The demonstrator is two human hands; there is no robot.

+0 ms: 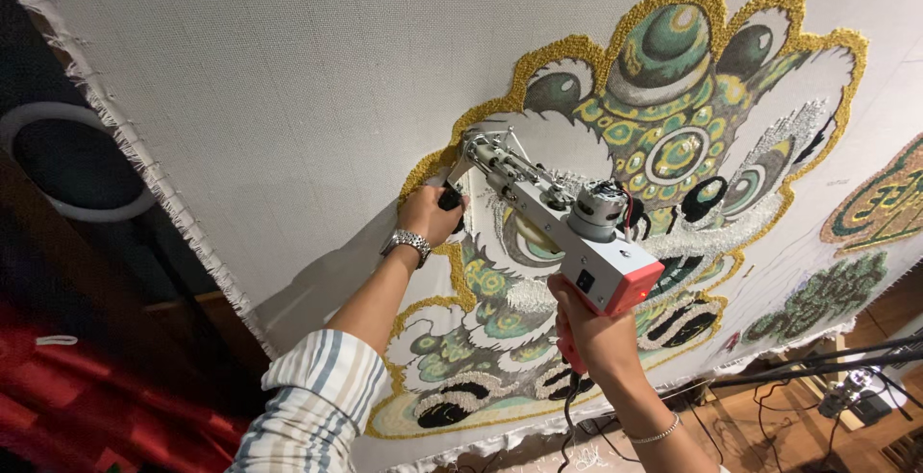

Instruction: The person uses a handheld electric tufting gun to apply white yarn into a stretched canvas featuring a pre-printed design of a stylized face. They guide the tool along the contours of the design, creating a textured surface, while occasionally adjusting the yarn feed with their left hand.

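A tufting gun point(558, 218), silver with a red rear block and a small motor on top, presses its tip against a stretched white cloth point(288, 79). My left hand point(430, 213), with a metal watch on the wrist, grips the gun's front black handle. My right hand point(588, 324) holds the rear red grip below the gun. The tip sits at the gold-yarn outline of a tufted lion-head design point(673, 127) in green, white, black and gold.
Another green and gold tufted patch point(880, 204) lies at the right edge and a dark green one point(822, 295) below it. The cloth's frayed edge point(144, 161) runs down the left. Red fabric point(87, 406) is at the lower left; cables and a stand point(827, 377) are at the lower right.
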